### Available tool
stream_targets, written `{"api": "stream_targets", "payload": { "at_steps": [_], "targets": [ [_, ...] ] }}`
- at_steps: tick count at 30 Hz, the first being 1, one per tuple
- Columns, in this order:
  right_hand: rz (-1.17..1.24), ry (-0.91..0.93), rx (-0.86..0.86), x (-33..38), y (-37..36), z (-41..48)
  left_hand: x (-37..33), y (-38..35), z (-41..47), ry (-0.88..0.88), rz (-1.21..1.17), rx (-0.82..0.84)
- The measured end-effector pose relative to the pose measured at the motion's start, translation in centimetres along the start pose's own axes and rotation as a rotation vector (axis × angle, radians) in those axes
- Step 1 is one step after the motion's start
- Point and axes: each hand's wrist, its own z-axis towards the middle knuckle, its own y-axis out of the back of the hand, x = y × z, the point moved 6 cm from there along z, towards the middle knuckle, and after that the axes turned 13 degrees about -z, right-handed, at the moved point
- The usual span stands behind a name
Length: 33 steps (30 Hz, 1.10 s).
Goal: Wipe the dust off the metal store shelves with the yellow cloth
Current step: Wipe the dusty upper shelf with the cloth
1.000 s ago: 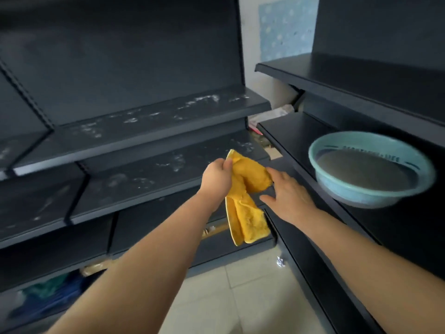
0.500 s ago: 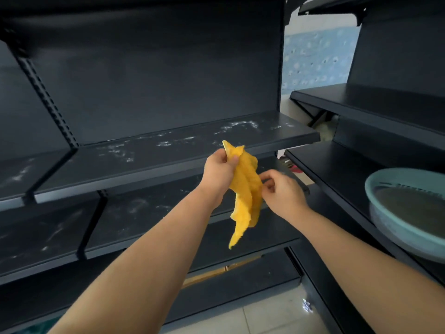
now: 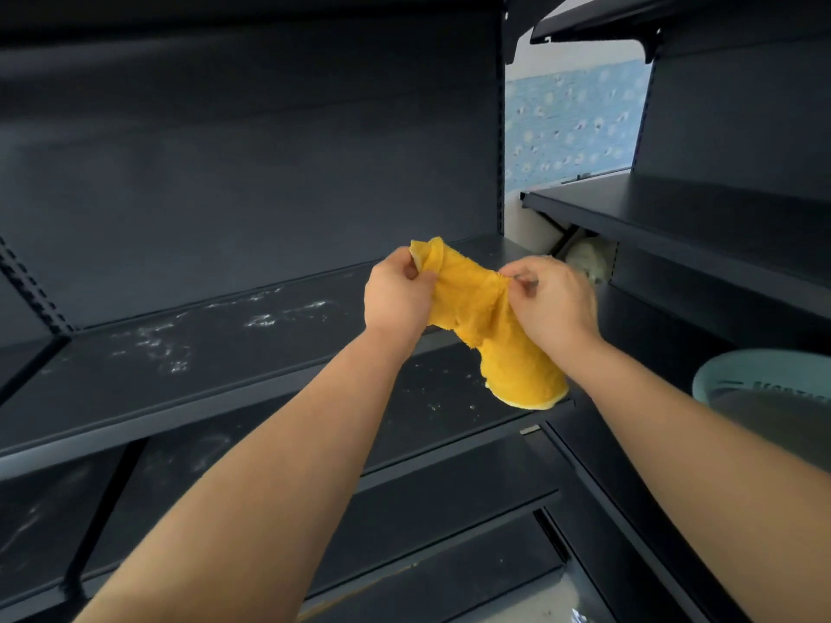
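Observation:
The yellow cloth (image 3: 485, 326) is stretched between both hands in front of the dark metal shelves. My left hand (image 3: 395, 294) pinches its upper left corner, and my right hand (image 3: 551, 301) pinches its right edge. The rest of the cloth hangs down below my right wrist. Behind the hands runs a dusty shelf (image 3: 189, 353) marked with white smears. A lower shelf (image 3: 440, 397) under the cloth also carries white specks.
A light blue basin (image 3: 760, 379) holding greyish water sits on the right-hand shelf unit at the frame's right edge. Another black shelf (image 3: 674, 213) juts out above it. Between the two units shows a blue patterned wall (image 3: 571, 128). Lower shelves fill the bottom.
Both hands have risen in front of the dusty shelf. My right hand took hold of the cloth and pulled it sideways, spreading it between the hands. The view tilted upward.

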Motion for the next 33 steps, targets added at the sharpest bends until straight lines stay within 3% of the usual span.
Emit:
{"api": "stream_targets", "payload": {
  "at_steps": [4,7,12,16,21,26,33],
  "targets": [
    [0.028,0.068,-0.057,-0.6,-1.5,4.8,-1.2,-2.4,5.1,-0.134,0.065,-0.016],
    [0.02,0.15,0.075,-1.9,-4.5,7.4,0.1,-3.9,8.2,-0.089,0.188,-0.026],
    [-0.028,0.296,0.389,-5.2,-9.0,7.9,5.0,-7.3,9.3,0.116,0.773,0.121],
    [-0.15,0.269,0.309,-7.8,-9.4,9.3,6.0,-11.3,8.3,0.041,0.995,0.281],
    [-0.425,0.219,0.35,-10.6,-9.3,10.4,8.3,-15.4,7.0,0.301,0.871,0.437],
    [-0.452,0.161,0.388,-13.5,-9.1,11.3,9.1,-17.9,7.1,0.095,0.842,0.47],
    [-0.33,0.142,0.401,-15.0,-9.1,12.5,8.6,-20.7,8.3,-0.092,0.665,0.696]
  ]
}}
